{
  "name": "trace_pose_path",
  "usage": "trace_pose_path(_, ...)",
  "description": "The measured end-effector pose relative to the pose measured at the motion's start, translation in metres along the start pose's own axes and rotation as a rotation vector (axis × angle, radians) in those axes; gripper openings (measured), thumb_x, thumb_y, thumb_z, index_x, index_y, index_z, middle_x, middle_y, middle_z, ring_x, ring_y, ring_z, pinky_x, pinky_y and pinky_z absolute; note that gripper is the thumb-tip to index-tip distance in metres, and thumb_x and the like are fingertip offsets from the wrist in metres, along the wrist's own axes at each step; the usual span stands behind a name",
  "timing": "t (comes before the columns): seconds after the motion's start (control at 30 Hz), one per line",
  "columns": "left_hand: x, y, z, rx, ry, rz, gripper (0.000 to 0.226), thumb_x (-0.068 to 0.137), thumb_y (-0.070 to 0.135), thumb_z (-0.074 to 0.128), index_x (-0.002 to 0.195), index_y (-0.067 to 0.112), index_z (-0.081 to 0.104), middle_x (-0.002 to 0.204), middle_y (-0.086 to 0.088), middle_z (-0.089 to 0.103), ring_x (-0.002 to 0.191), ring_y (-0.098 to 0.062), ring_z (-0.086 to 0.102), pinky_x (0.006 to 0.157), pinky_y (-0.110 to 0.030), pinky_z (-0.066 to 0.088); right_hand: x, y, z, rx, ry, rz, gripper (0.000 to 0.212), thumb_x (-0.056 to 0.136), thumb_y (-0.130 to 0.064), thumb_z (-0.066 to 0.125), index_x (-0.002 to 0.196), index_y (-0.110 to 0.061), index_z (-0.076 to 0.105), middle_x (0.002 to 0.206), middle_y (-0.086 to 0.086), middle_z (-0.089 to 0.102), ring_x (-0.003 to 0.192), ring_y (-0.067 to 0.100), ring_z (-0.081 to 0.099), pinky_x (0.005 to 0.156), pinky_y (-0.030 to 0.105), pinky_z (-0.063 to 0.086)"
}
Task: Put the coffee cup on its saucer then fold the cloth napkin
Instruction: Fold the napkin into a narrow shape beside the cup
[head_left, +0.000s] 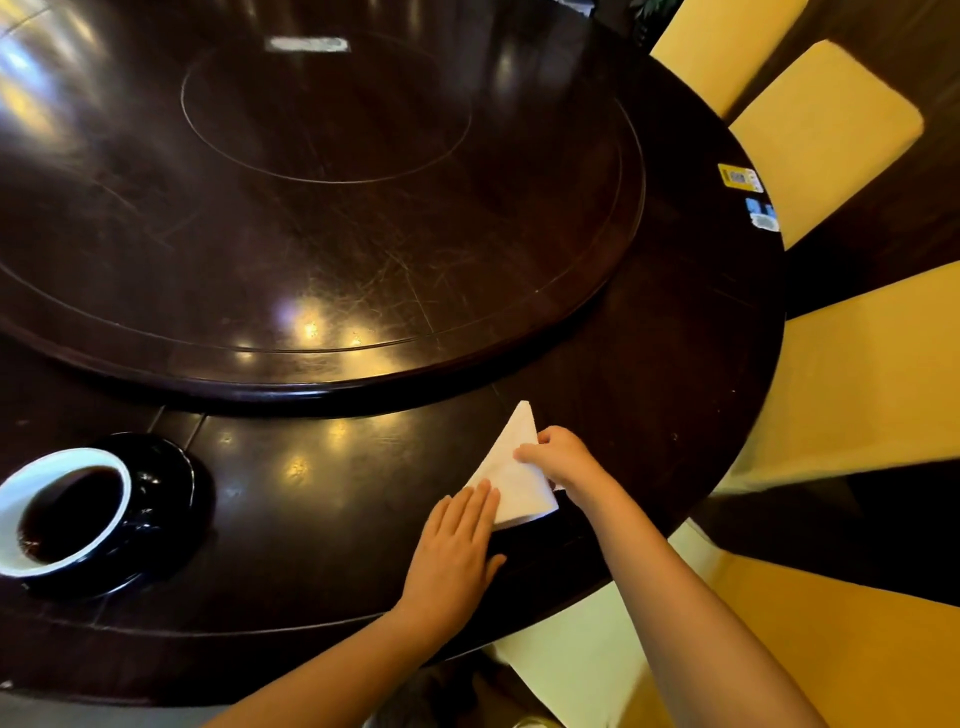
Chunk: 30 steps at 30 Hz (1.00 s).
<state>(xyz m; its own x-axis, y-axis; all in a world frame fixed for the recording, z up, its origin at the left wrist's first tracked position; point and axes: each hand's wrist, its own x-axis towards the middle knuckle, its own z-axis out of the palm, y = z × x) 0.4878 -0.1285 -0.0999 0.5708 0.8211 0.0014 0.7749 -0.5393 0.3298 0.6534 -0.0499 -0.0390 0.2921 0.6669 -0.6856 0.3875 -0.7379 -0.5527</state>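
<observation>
Forearms enter from the lower edge, and both hands work at the near rim of the dark polished wooden tabletop. Left hand: flat, fingers straight, tips pressing the lower left edge of the white cloth napkin folded to a triangle, judged to pin it against sliding. Right hand: fingers curled, pinching the napkin's right edge, likely setting a crease or starting the next fold. Napkin lies between the hands, touching both, apex pointing away. White coffee cup holding dark liquid sits on its glossy black saucer, well apart to the left; first step reads as done.
</observation>
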Motion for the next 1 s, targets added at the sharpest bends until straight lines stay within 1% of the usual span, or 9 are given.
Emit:
trace_pose_path(0.1,0.004,-0.008,-0.005,-0.140,0.052,-0.024,0.059,0.072,0.030,0.075,0.124,0.014,0.053,0.124,-0.004,0.061,0.109,-0.022,0.059,0.091,-0.035,0.047,-0.009,-0.005,-0.001,0.223,-0.014,0.080,0.015,0.083,-0.007,0.056,0.097,-0.007,0.049,0.086,0.009,0.055,0.074,0.021,0.055,0.069,0.036,0.050)
trace_pose_path(0.2,0.012,-0.014,-0.019,-0.508,0.145,-0.209,0.035,0.083,0.010,0.059,0.117,0.019,0.058,0.111,0.002,0.064,0.097,-0.014,0.057,0.086,-0.030,0.046,-0.019,-0.007,-0.007,0.256,0.061,0.059,0.019,0.083,-0.007,0.053,0.101,-0.006,0.051,0.070,0.009,0.055,0.046,0.014,0.046,0.043,0.021,0.039)
trace_pose_path(0.27,0.014,-0.015,-0.031,-0.717,0.089,-0.287,0.033,0.088,0.011,0.054,0.118,0.024,0.053,0.106,0.007,0.063,0.091,-0.007,0.057,0.080,-0.025,0.049,-0.024,-0.009,-0.014,0.240,0.116,0.018,0.025,0.086,-0.011,0.053,0.110,-0.008,0.053,0.070,0.010,0.058,0.044,0.013,0.046,0.039,0.022,0.038)
trace_pose_path(0.33,0.013,-0.016,-0.039,-0.813,-0.024,-0.274,0.026,0.091,0.017,0.052,0.116,0.025,0.049,0.101,0.008,0.061,0.086,-0.004,0.058,0.071,-0.017,0.049,-0.027,-0.010,-0.017,0.177,0.170,-0.019,0.034,0.090,-0.020,0.052,0.123,-0.010,0.050,0.082,0.012,0.063,0.056,0.018,0.057,0.051,0.029,0.048)
trace_pose_path(0.43,0.009,-0.018,-0.048,-0.890,-0.085,-0.295,0.014,0.093,0.021,0.050,0.107,0.025,0.051,0.092,0.012,0.058,0.081,-0.001,0.057,0.065,-0.008,0.044,-0.027,-0.006,-0.009,-0.193,0.416,-0.273,0.041,0.094,-0.034,0.044,0.129,-0.012,0.050,0.119,0.011,0.061,0.108,0.027,0.055,0.088,0.039,0.045)
trace_pose_path(0.57,0.009,-0.021,-0.062,-0.912,-0.090,-0.319,0.015,0.093,0.019,0.051,0.106,0.025,0.054,0.090,0.011,0.059,0.080,-0.003,0.058,0.065,-0.010,0.045,-0.032,-0.009,0.021,-0.127,0.288,-0.709,0.043,0.092,-0.041,0.034,0.104,-0.014,0.065,0.105,-0.002,0.064,0.104,0.011,0.051,0.090,0.026,0.040)
trace_pose_path(0.67,0.008,-0.017,-0.071,-0.889,-0.096,-0.275,0.013,0.092,0.019,0.052,0.103,0.023,0.056,0.088,0.010,0.060,0.076,-0.001,0.057,0.065,-0.011,0.044,-0.026,-0.011,0.035,0.005,0.274,-0.667,0.045,0.087,-0.049,0.042,0.072,-0.011,0.059,0.070,-0.005,0.058,0.070,0.009,0.054,0.067,0.029,0.042)
trace_pose_path(0.73,0.007,-0.016,-0.075,-0.911,-0.095,-0.281,0.012,0.092,0.019,0.052,0.102,0.022,0.058,0.088,0.005,0.063,0.075,-0.004,0.058,0.066,-0.016,0.045,-0.022,-0.013,0.039,0.100,0.366,-0.623,0.052,0.089,-0.043,0.052,0.054,-0.006,0.041,0.050,-0.001,0.039,0.049,0.011,0.037,0.053,0.034,0.034)
trace_pose_path(1.0,-0.004,-0.028,-0.091,-0.904,-0.088,-0.323,0.008,0.092,0.022,0.052,0.089,0.028,0.057,0.059,0.011,0.054,0.051,0.007,0.051,0.054,-0.010,0.037,-0.023,-0.031,0.045,0.107,0.528,-0.487,0.066,0.092,-0.045,0.044,0.051,0.006,0.040,0.044,0.009,0.037,0.046,0.022,0.035,0.051,0.046,0.038)
